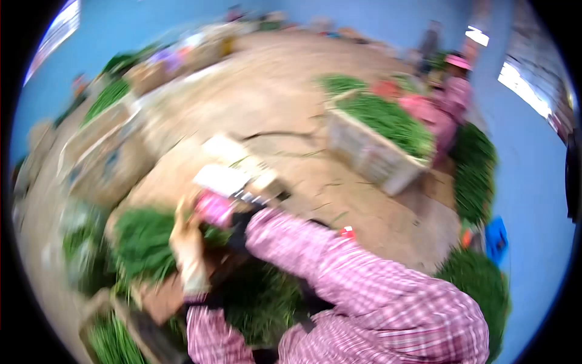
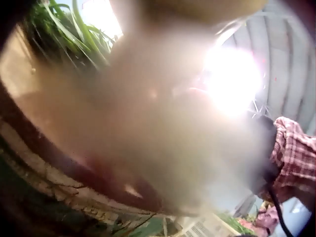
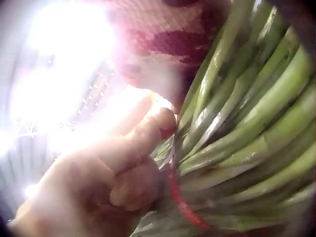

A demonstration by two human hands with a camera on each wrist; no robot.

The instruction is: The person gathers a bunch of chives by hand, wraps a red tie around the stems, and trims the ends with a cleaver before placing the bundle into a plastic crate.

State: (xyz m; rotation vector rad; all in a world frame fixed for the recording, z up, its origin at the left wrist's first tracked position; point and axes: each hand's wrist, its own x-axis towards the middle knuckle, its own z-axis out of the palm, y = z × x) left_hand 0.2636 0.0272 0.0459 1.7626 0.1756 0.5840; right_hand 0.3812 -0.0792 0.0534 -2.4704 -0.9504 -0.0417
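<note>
In the head view my left hand (image 1: 189,246), bare, is beside a heap of green stalks (image 1: 145,239). My right hand (image 1: 213,208), in a pink covering, is just right of it. Close up in the right wrist view, a bunch of long green stalks (image 3: 247,128) is circled by a thin red tie (image 3: 182,202). The bare left hand (image 3: 103,173) curls its fingers and pinches at the tie. Above it, the pink patterned covering (image 3: 173,47) of the right hand is against the stalks; its fingers are hidden. A blur fills most of the left wrist view.
A white crate (image 1: 364,161) of greens stands ahead, and a person in pink (image 1: 456,100) is behind it. A white object (image 1: 221,179) and small boxes lie beyond my hands. Sacks (image 1: 115,161) stand at the left; another container of greens is at lower left.
</note>
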